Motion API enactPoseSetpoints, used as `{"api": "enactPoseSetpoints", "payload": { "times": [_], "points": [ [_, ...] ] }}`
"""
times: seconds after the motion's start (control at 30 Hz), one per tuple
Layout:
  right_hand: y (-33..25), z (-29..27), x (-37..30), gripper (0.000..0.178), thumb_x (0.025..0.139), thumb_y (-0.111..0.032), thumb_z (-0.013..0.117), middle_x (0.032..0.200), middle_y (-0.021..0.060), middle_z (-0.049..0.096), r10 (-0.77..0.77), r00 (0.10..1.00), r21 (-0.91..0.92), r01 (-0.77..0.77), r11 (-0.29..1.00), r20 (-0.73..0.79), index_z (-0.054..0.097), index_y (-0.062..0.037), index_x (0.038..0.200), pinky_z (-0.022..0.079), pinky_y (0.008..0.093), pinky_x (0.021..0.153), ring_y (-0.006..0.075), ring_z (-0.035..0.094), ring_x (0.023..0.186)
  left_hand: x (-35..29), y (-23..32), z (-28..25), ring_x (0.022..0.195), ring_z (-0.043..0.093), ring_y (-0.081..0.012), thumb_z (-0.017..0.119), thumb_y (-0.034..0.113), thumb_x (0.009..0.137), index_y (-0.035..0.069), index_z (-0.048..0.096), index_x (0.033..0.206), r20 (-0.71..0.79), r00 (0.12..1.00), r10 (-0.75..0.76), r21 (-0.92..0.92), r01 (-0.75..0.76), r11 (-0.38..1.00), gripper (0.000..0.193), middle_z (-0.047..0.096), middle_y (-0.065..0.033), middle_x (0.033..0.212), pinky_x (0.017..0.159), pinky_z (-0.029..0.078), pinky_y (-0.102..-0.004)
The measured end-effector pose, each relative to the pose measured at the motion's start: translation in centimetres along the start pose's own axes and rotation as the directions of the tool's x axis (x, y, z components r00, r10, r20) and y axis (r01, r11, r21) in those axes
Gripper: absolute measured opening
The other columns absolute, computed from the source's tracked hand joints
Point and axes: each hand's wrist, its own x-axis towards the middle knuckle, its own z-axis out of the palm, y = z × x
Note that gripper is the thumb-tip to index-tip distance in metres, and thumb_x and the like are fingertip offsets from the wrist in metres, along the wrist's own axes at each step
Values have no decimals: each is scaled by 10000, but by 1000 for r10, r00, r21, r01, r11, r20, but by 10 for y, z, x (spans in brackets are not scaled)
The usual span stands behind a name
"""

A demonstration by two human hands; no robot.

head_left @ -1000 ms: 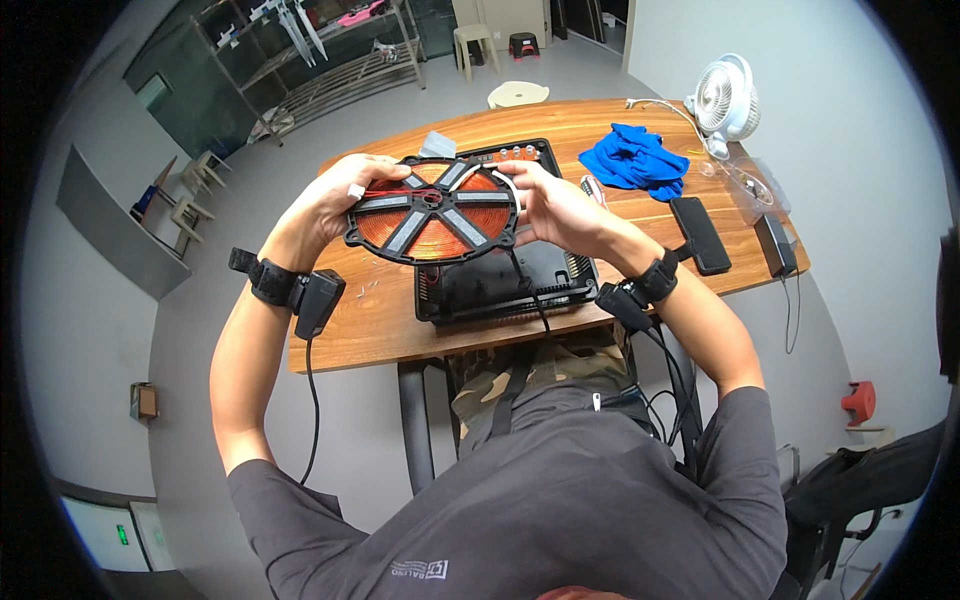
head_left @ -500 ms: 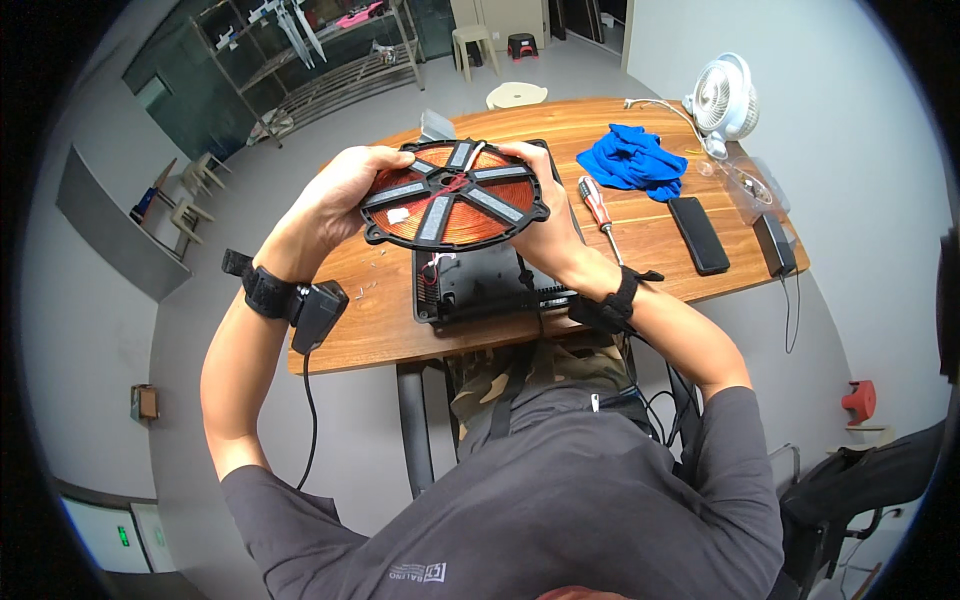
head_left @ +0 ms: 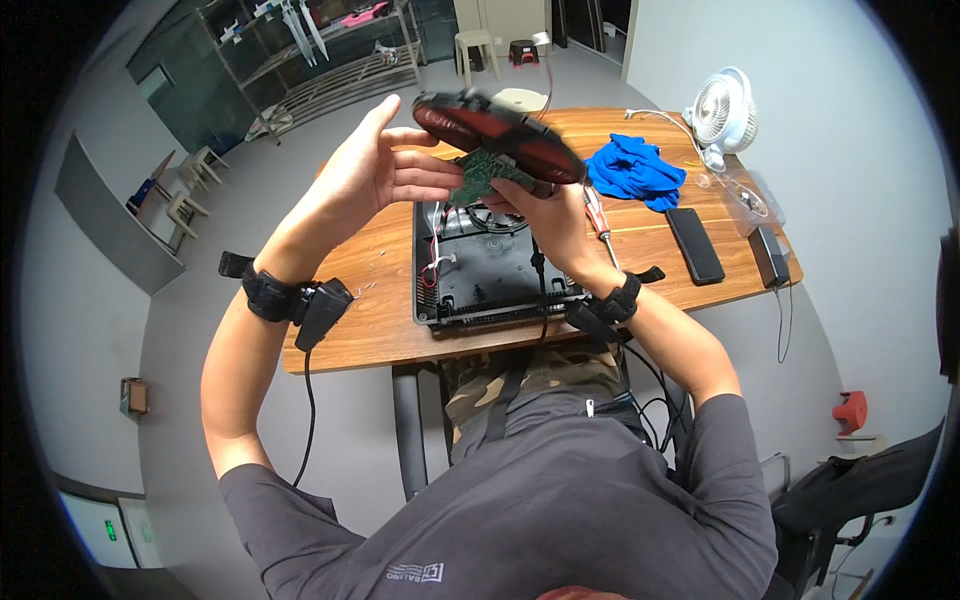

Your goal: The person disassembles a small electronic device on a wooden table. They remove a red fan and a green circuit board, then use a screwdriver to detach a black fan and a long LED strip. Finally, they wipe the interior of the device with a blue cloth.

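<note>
Above the table, a round induction coil (head_left: 470,125) with a black frame and copper-red windings is tilted and blurred by motion. Below it is a green circuit board (head_left: 480,175). My right hand (head_left: 555,225) grips the board at its right side, thumb on the board; its other fingers are partly hidden under the coil. My left hand (head_left: 365,170) is open, thumb up and fingers stretched toward the board's left edge; whether they touch it I cannot tell. Beneath both hands lies an open black housing (head_left: 490,280) with red and white wires (head_left: 435,262) inside.
Right of the housing lie a red-handled screwdriver (head_left: 599,220), a blue cloth (head_left: 635,170), a black phone (head_left: 694,245) and a black power adapter (head_left: 769,255). A white fan (head_left: 722,110) stands at the back right. Small screws (head_left: 367,290) lie left of the housing.
The coil has tipped up and moved right, out of my left hand's grip. The green board now shows below it, with my right thumb on it. My left fingers have straightened.
</note>
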Motion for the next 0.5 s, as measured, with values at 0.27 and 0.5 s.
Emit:
{"api": "enactPoseSetpoints", "payload": {
  "times": [0.27,0.5],
  "points": [
    [-5,-10,3,380,981,-166,701,1104,125,697,309,949,240,-313,919,54,575,39,1276,648,265,799,216,741,937,17,-10,4,840,718,-156,656,194,988,-111,549,1284,3,956,293,610,-235,757,439,708,-134,970,730,598,-269],
    [7,-19,2,324,987,-209,701,1088,120,704,405,912,435,-393,811,68,620,20,1202,636,276,838,211,733,953,28,7,17,858,705,-158,781,178,898,-58,546,1319,63,801,595,866,-341,367,536,675,-112,1018,711,591,-281]
  ]
}}
